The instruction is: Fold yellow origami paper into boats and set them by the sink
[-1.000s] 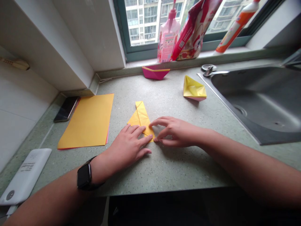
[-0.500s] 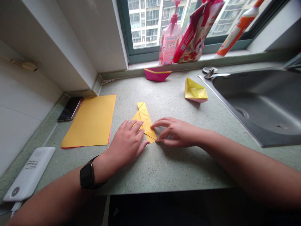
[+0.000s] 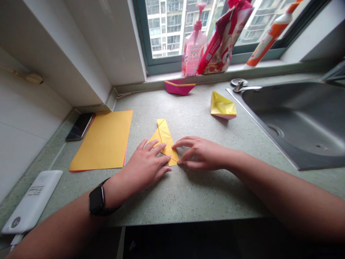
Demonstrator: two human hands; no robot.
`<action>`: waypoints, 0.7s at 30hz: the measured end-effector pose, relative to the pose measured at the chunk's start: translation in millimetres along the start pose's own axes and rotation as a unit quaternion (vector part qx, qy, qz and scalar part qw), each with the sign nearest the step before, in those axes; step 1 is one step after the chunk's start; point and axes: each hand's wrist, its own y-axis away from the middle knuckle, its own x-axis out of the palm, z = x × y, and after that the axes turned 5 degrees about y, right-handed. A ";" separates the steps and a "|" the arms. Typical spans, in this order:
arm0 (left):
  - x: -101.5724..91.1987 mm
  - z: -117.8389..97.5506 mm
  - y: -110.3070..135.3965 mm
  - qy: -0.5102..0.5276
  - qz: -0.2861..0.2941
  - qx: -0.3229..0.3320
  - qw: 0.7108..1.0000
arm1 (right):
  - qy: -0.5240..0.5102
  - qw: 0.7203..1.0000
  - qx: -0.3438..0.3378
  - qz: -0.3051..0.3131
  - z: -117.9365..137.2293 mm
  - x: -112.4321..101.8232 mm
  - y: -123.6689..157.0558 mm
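On my feed the nearest thing is a white power bank [image 3: 33, 201], left of the left forearm, a cable at its near end. A dark watch [image 3: 96, 199] sits on the left wrist. Ahead of it the left hand [image 3: 147, 158] lies low with fingers spread, tips on or just over the folded yellow paper [image 3: 165, 136]. The right hand [image 3: 201, 153] faces it, fingers curved, index tip at the paper's right edge, thumb and another fingertip close together at its near corner — I cannot tell whether they pinch it.

The paper lies flat between the hands, its far end reaching past them. I judge the folding part-way along: a narrow strip and a slanting flap are made, but no hollow is opened out, so shaping seems left. How many folds remain, I can't say.

Left of the left hand, a stack of sheets [image 3: 104, 144] shows no folds, with a phone [image 3: 80, 126] at its left edge. Beyond the right hand stands a yellow-lined paper boat [image 3: 222, 105]; farther, ahead of both hands, a pink paper boat [image 3: 180, 88] — both look finished to me.
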 end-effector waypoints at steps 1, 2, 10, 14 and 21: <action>-1.3 1.6 -0.2 -0.001 -0.002 -0.008 1.000 | 0.000 1.000 0.000 0.001 0.1 -0.1 0.0; -2.2 4.0 -0.6 -0.002 -0.004 -0.014 1.000 | 0.000 1.000 0.001 0.002 0.2 -0.4 0.1; 7.3 47.2 -9.9 -0.004 -0.052 -0.061 0.997 | 0.013 1.000 -0.017 0.011 0.5 -2.7 1.5; 15.9 61.1 -12.2 0.026 -0.059 -0.093 0.994 | 0.043 0.999 -0.029 -0.017 -2.9 -2.6 3.3; 13.6 57.0 -11.9 0.042 -0.049 -0.077 0.995 | 0.169 0.981 0.041 -0.083 -24.9 -9.5 10.4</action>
